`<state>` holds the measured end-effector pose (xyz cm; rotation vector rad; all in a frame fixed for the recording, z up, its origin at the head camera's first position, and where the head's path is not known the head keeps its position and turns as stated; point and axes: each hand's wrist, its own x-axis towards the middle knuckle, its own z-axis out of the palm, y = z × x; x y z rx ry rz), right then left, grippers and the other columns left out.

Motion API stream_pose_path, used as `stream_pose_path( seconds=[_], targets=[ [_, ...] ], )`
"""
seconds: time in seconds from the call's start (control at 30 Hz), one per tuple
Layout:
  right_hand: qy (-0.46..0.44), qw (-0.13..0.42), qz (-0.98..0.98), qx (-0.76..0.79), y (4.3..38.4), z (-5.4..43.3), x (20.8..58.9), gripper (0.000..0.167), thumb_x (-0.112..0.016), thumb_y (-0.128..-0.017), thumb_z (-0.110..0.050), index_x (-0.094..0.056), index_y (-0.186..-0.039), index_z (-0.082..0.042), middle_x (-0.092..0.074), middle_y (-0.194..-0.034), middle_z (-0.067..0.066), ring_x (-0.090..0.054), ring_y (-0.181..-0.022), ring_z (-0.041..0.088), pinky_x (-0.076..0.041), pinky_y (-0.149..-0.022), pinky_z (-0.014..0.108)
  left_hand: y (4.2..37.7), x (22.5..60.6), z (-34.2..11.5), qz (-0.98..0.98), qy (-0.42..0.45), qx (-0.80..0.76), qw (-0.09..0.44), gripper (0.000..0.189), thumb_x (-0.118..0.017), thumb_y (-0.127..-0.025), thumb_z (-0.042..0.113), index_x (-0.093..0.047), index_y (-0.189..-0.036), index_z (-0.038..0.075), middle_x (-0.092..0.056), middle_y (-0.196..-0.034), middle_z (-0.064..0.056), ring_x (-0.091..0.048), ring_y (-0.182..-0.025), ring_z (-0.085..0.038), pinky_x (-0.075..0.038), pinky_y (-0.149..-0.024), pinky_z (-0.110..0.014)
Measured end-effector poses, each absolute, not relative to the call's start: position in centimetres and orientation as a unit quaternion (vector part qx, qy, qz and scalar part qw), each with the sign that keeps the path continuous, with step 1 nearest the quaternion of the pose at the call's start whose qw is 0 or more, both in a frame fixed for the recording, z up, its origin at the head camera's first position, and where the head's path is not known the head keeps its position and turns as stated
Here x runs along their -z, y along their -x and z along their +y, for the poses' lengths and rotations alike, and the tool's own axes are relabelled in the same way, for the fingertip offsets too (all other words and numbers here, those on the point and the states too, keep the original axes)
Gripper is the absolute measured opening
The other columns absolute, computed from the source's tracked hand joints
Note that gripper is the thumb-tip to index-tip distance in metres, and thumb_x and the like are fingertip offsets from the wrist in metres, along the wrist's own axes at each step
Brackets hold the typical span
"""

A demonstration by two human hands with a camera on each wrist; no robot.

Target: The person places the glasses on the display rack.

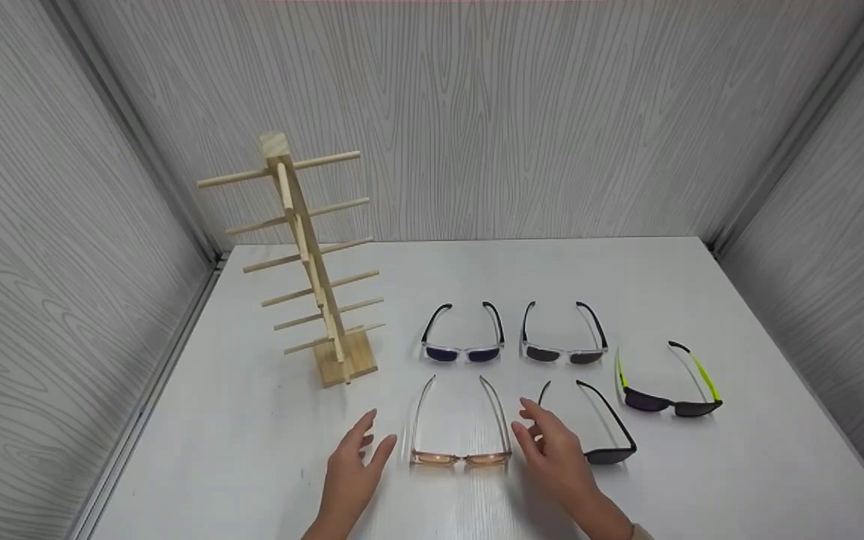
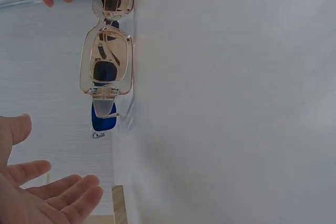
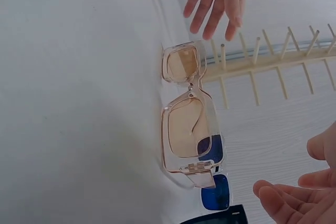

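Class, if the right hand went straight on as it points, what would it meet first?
Probably the amber-lensed glasses, as the right hand points towards their nearer arm; height is unclear, so it might pass over.

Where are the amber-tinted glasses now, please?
In the head view, the amber-tinted glasses are at lower centre, between the left hand and right hand, below the blue-lensed sunglasses.

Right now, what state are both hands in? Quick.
Left hand: open, holding nothing, left of the peach-tinted glasses.
Right hand: open, holding nothing, on the other side of those glasses.
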<state>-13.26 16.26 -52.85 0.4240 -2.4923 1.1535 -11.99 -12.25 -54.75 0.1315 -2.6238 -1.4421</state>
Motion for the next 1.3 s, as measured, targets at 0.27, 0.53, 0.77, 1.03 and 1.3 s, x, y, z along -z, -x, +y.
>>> stream_pose_path(
  seconds=[0.27,0.53,0.77,1.03,1.3],
  targets=[
    [-0.176,0.160,-0.882,-0.406,12.9,15.6,54.2,0.035,-0.061,-0.091,-0.014,-0.055,-0.123,0.001,-0.064,-0.100,0.013,-0.059,-0.072,0.006,-0.051,-0.059,0.024,12.2,55.5,-11.3,-0.859,-0.085,0.504,0.017,0.057,-0.061,-0.089,0.039,-0.047,-0.133,0.005,-0.057,-0.119,-0.020,-0.059,-0.103,-0.032,-0.050,-0.082,-0.041],
    [-0.159,0.103,-0.899,-0.396,12.7,14.6,54.4,0.038,-0.058,-0.093,-0.017,-0.051,-0.125,0.002,-0.060,-0.105,0.014,-0.061,-0.078,0.011,-0.052,-0.063,0.026,12.2,55.8,-10.8,-0.851,-0.098,0.516,0.001,0.052,-0.063,-0.089,0.032,-0.049,-0.128,0.000,-0.062,-0.108,-0.018,-0.062,-0.095,-0.029,-0.051,-0.079,-0.040],
    [-0.128,0.086,-0.914,-0.376,12.5,14.0,54.3,0.036,-0.058,-0.093,-0.017,-0.052,-0.123,0.003,-0.056,-0.113,0.015,-0.061,-0.089,0.021,-0.053,-0.066,0.026,12.2,56.0,-10.6,-0.845,-0.073,0.530,-0.008,0.048,-0.063,-0.089,0.030,-0.053,-0.123,-0.001,-0.065,-0.100,-0.011,-0.064,-0.089,-0.024,-0.051,-0.078,-0.038],
    [-0.102,0.059,-0.926,-0.357,12.4,13.7,54.7,0.036,-0.055,-0.095,-0.019,-0.053,-0.122,0.004,-0.056,-0.112,0.015,-0.061,-0.093,0.023,-0.052,-0.073,0.036,12.2,56.4,-10.3,-0.834,-0.047,0.548,-0.037,0.048,-0.062,-0.089,0.031,-0.053,-0.123,-0.002,-0.067,-0.095,-0.008,-0.064,-0.080,-0.016,-0.052,-0.072,-0.032],
    [-0.083,0.012,-0.940,-0.332,12.3,13.4,54.7,0.033,-0.053,-0.095,-0.015,-0.053,-0.122,0.005,-0.055,-0.113,0.017,-0.057,-0.104,0.030,-0.049,-0.082,0.043,12.3,56.7,-10.1,-0.821,-0.037,0.568,-0.046,0.046,-0.065,-0.088,0.024,-0.052,-0.124,-0.002,-0.066,-0.094,-0.008,-0.065,-0.079,-0.018,-0.053,-0.069,-0.030]
  ],
)
